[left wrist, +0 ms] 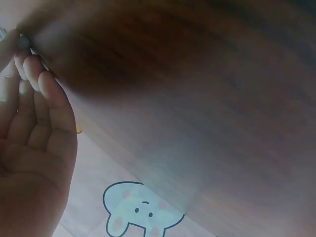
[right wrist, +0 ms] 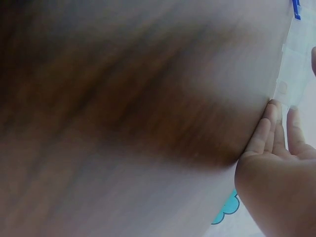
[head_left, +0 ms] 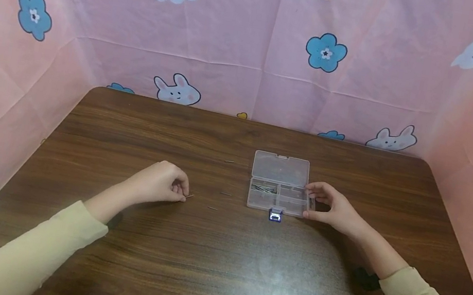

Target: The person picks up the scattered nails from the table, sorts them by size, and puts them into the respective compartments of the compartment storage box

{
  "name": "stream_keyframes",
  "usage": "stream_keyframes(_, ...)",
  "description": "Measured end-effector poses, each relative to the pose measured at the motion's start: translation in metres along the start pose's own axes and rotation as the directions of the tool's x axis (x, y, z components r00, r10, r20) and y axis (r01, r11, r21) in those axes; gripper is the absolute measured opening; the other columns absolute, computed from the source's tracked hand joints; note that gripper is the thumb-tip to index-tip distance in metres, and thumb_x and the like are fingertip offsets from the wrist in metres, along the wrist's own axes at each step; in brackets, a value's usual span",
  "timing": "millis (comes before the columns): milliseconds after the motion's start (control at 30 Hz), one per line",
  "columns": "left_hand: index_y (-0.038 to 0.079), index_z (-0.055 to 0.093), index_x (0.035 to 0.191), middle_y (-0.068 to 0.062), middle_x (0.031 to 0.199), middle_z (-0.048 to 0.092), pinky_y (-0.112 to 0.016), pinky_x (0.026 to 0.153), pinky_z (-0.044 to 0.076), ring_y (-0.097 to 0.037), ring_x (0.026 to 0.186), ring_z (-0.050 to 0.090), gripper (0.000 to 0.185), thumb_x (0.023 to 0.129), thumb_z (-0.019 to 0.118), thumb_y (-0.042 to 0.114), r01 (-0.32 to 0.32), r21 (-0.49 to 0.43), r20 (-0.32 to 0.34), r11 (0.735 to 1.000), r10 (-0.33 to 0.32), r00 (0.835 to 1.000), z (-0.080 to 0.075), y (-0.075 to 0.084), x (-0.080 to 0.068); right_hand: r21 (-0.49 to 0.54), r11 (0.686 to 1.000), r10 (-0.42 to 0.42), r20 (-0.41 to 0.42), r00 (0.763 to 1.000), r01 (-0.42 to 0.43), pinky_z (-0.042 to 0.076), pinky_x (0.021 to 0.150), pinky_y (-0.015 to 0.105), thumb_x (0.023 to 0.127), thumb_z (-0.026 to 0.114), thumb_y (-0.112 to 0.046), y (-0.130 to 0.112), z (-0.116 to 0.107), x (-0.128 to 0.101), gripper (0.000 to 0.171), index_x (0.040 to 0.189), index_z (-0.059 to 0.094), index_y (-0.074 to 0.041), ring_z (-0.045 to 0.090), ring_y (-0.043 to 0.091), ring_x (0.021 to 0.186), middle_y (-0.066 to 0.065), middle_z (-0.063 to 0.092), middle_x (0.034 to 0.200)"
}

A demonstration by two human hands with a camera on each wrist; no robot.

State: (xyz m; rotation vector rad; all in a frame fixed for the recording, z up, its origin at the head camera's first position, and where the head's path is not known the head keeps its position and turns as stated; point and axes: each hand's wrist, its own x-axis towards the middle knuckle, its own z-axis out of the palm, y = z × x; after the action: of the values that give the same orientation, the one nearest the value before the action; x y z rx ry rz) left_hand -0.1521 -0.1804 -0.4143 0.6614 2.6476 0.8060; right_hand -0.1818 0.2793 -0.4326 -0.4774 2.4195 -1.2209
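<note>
Left hand (head_left: 160,184) has its grip pinched on a thin metal nail (head_left: 189,195) low on the dark wooden bench (head_left: 207,268), right hand (head_left: 334,208) clasps the clear plastic compartment box (head_left: 278,188); I'd lift level so it doesn't slip.

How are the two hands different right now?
The left hand curls over a thin nail on the bare table; the right hand holds the side of the clear box. The left hand sits apart from the box; the right hand touches it. Both rest on the table and have yellow sleeves.
</note>
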Motion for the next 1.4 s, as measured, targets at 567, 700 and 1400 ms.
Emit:
stream_keyframes(567,0.014,0.075,0.080,0.007,0.073,0.066,-0.019,0.061,0.047,-0.004,0.066,0.053,0.016,0.088,0.075,0.000,-0.054,0.054,0.005,0.997,0.054,0.999,0.001,0.001,0.011,-0.004,1.000,-0.007,-0.005,1.000,0.007,0.039,0.121,0.062,0.092,0.083,-0.013,0.000,0.000,0.000,0.062,0.144,0.053,0.000,0.054,0.039,0.134,0.022,0.059,0.142)
stream_keyframes(700,0.014,0.075,0.081,0.007,0.073,0.065,-0.020,0.063,0.047,-0.005,0.067,0.053,0.014,0.089,0.077,0.002,-0.064,0.046,-0.007,0.997,0.064,0.998,0.002,0.005,0.019,-0.005,1.000,-0.011,-0.008,1.000,0.010,0.039,0.120,0.061,0.092,0.083,-0.012,0.000,0.000,0.000,0.061,0.144,0.053,0.000,0.055,0.038,0.134,0.022,0.059,0.141)
stream_keyframes(1400,0.014,0.076,0.084,0.005,0.078,0.068,-0.023,0.069,0.050,-0.007,0.072,0.056,0.011,0.091,0.077,0.007,-0.143,0.062,-0.061,0.988,0.147,0.987,0.012,0.039,0.070,0.002,1.000,-0.006,-0.001,1.000,0.006,0.038,0.120,0.064,0.093,0.082,-0.012,0.000,-0.001,-0.001,0.061,0.144,0.052,0.000,0.053,0.041,0.135,0.023,0.058,0.142)
